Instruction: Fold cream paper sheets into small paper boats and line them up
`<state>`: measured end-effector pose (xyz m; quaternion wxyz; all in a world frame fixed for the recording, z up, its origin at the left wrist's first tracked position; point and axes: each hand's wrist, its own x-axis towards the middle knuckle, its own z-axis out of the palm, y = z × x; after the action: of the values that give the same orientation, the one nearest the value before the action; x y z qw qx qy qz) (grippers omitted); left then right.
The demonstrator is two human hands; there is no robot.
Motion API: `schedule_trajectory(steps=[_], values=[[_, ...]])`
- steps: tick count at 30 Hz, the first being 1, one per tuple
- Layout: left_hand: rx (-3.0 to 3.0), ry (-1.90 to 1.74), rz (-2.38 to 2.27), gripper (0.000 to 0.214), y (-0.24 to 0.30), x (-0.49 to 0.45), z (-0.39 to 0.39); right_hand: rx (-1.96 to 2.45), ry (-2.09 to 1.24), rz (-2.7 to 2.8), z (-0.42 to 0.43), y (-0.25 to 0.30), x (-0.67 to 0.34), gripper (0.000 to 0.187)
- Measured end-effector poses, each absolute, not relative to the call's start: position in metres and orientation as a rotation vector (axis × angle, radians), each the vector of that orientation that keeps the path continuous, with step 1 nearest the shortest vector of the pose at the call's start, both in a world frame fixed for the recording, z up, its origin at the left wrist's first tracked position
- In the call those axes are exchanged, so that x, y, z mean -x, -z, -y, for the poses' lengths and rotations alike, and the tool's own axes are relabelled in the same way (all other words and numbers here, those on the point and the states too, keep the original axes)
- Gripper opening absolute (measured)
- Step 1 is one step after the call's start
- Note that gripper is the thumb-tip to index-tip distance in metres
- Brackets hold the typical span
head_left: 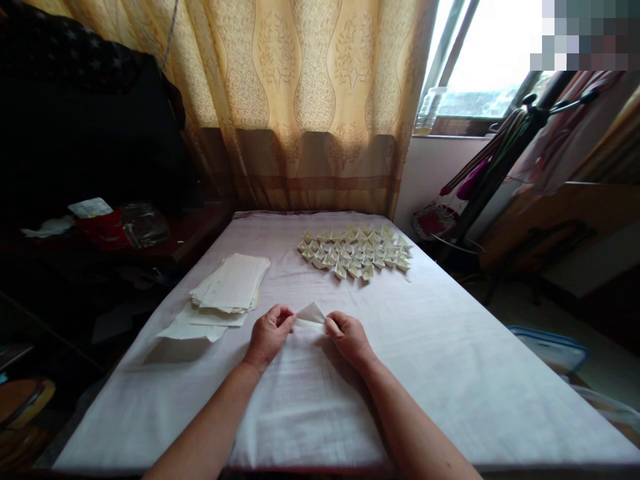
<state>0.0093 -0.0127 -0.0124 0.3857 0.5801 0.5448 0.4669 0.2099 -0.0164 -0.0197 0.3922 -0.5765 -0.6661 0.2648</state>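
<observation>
indoors, left hand (270,335) and right hand (349,335) pinch folded paper (312,313) above a white-draped table (470,387) before a golden curtain (313,87).

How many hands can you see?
2. The left hand is at the folded paper's left end; the right hand is at its right end. The blurred patch, top right, could hide more.
</observation>
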Motion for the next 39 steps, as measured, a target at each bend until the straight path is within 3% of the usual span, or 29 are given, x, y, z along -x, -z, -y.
schedule_trajectory(steps=[12,24,39], values=[[-1.649,-1.124,-1.418,0.017,0.010,0.000,0.014,1.433,-0.729,1.590,0.015,0.023,-0.210,0.031],[-1.729,-0.975,-1.221,0.035,0.005,0.016,0.023,1.334,-0.842,1.467,0.012,0.028,-0.211,0.027],[-1.725,-1.161,-1.317,0.018,0.007,0.011,0.021,1.207,-1.027,1.405,0.017,0.021,-0.209,0.023]])
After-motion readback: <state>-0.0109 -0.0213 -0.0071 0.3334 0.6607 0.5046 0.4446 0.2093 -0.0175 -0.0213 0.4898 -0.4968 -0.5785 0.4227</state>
